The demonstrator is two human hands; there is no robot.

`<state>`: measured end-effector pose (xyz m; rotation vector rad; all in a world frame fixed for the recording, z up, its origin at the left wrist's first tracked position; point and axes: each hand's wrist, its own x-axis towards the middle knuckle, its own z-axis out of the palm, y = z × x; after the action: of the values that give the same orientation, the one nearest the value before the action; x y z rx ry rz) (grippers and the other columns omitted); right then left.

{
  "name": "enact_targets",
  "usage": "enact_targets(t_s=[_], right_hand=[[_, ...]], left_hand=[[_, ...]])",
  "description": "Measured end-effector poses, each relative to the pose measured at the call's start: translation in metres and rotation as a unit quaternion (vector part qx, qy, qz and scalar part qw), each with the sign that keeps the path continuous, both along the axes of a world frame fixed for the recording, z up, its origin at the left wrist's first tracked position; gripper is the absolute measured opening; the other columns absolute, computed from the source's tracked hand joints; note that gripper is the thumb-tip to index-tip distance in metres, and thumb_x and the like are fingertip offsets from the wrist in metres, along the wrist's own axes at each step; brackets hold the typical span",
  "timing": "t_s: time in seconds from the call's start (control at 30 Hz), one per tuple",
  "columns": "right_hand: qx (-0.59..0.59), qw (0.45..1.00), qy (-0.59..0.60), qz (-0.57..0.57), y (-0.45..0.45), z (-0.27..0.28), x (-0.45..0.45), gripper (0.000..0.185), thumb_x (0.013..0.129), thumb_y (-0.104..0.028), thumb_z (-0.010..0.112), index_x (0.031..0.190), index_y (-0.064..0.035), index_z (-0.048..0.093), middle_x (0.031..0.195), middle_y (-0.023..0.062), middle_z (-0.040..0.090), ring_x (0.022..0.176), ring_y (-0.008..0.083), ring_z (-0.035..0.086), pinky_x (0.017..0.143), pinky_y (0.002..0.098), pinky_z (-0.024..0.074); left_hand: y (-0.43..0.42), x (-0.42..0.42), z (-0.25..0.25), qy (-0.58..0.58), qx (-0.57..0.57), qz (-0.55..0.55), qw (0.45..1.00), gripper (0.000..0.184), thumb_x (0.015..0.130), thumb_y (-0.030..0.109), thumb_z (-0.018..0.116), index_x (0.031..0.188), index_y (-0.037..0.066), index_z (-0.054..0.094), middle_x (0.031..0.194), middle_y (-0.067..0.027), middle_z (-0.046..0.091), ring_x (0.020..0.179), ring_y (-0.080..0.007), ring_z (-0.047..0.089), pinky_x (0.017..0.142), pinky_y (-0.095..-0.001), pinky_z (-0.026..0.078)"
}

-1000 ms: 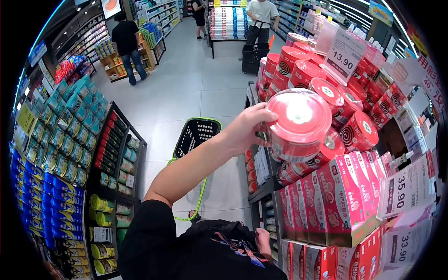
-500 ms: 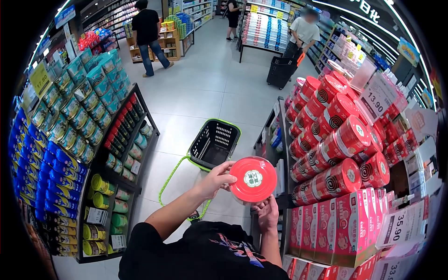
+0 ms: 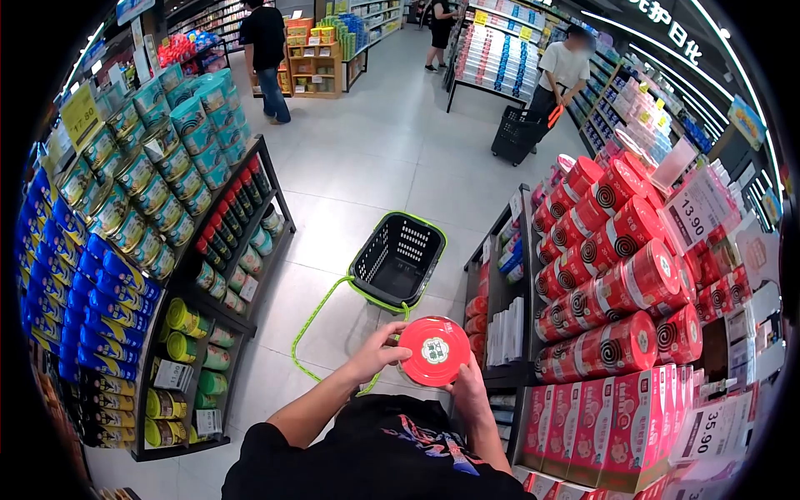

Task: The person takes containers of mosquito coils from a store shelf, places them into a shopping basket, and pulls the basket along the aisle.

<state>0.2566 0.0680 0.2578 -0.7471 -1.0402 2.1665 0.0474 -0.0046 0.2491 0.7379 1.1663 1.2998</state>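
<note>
Head view, red round container (image 3: 434, 351) held between both hands (image 3: 377, 353) (image 3: 468, 387), black basket (image 3: 398, 262) just beyond.

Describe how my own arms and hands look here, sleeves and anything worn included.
Your black shirt has short sleeves, leaving the forearms bare, with a pink, white and blue print across the front. The left hand and right hand are gloveless, with no watch or bracelet visible; rings are too small to tell.

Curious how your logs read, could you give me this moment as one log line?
left hand: on red tin | right hand: on tin's edge | basket: on floor
</note>
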Motion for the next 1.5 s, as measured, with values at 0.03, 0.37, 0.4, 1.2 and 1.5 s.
enact_targets(t_s=[0.03, 0.37, 0.4, 1.2, 1.5], right_hand=[[-0.002, 1.0, -0.017, 0.005, 0.0, 0.0, -0.002, 0.052, 0.084, -0.026, 0.052, 0.128, -0.0051, 0.033, 0.118, 0.0089, 0.048, 0.105, 0.0186, 0.053, 0.077, 0.0327, 0.0504], [-0.037, 0.998, 0.042, -0.011, 0.007, -0.001, -0.008, 0.06, 0.076, -0.026, 0.059, 0.124, 0.0012, 0.035, 0.118, 0.0132, 0.049, 0.106, 0.0205, 0.054, 0.087, 0.034, 0.047], [-0.039, 0.998, 0.043, -0.013, 0.008, -0.001, -0.007, 0.06, 0.076, -0.026, 0.059, 0.124, 0.0012, 0.035, 0.118, 0.0132, 0.049, 0.106, 0.0205, 0.054, 0.087, 0.034, 0.047], [-0.007, 0.999, 0.034, 0.0, 0.006, -0.011, -0.006, 0.058, 0.077, -0.019, 0.06, 0.126, 0.0019, 0.036, 0.117, 0.0118, 0.049, 0.108, 0.0195, 0.05, 0.091, 0.031, 0.0404], [0.013, 1.0, 0.021, 0.012, 0.007, -0.01, -0.009, 0.056, 0.08, -0.022, 0.057, 0.126, 0.0013, 0.035, 0.121, 0.0129, 0.047, 0.112, 0.0207, 0.047, 0.096, 0.0341, 0.0365]], left_hand=[[-0.001, 0.0, -0.001, 0.0, -0.001, -0.002, 1.0, 0.058, 0.073, 0.018, 0.066, 0.125, 0.005, 0.042, 0.113, -0.0071, 0.046, 0.089, -0.0152, 0.048, 0.068, -0.0265, 0.044], [0.002, 0.007, -0.004, 0.0, -0.022, 0.017, 1.0, 0.06, 0.077, 0.029, 0.065, 0.126, 0.003, 0.04, 0.115, -0.0074, 0.045, 0.089, -0.0135, 0.047, 0.07, -0.0248, 0.042], [0.003, 0.008, 0.0, -0.017, -0.029, 0.025, 0.999, 0.06, 0.078, 0.03, 0.064, 0.126, 0.003, 0.04, 0.114, -0.0064, 0.046, 0.088, -0.012, 0.047, 0.07, -0.0241, 0.04], [-0.002, 0.016, -0.012, -0.068, -0.064, -0.007, 0.996, 0.06, 0.081, 0.029, 0.058, 0.131, 0.006, 0.035, 0.119, -0.0078, 0.047, 0.109, -0.016, 0.043, 0.09, -0.0284, 0.033], [-0.001, 0.017, -0.022, -0.072, -0.045, 0.024, 0.996, 0.057, 0.079, 0.033, 0.06, 0.127, 0.009, 0.04, 0.096, 0.001, 0.052, 0.079, -0.0065, 0.043, 0.064, -0.0214, 0.033]])
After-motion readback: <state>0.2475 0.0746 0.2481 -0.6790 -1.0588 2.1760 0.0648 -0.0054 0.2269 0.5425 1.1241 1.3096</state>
